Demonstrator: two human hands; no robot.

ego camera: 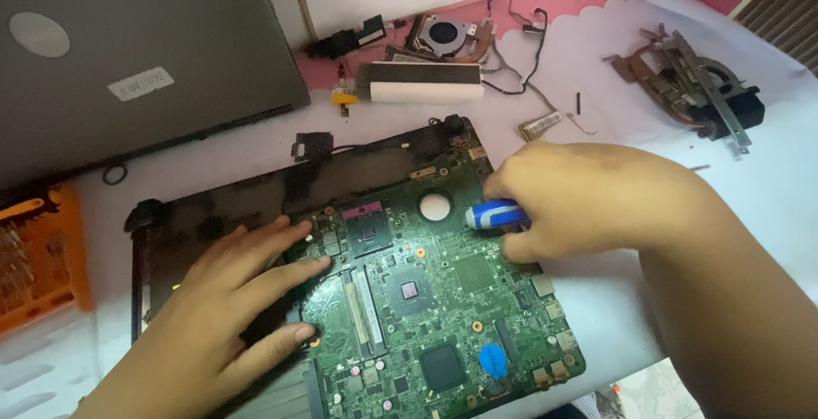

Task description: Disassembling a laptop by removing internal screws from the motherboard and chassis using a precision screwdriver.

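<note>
A green laptop motherboard (426, 300) lies in a black laptop base (221, 206) in the middle of the table. My left hand (230, 300) rests flat on the board's left side, fingers spread. My right hand (588, 202) is closed around a blue and white screwdriver handle (494, 214), held over the board's upper right edge; the tip is hidden by my fingers. A blue plastic pick (492, 359) lies on the board near its lower right corner.
A closed grey laptop (128, 53) sits at the upper left. An orange tool case (43, 257) is at the left edge. A cooling fan (445, 34), a heatsink assembly (699, 87), a white and black strip (426, 83) and loose cables (528, 70) lie behind the board.
</note>
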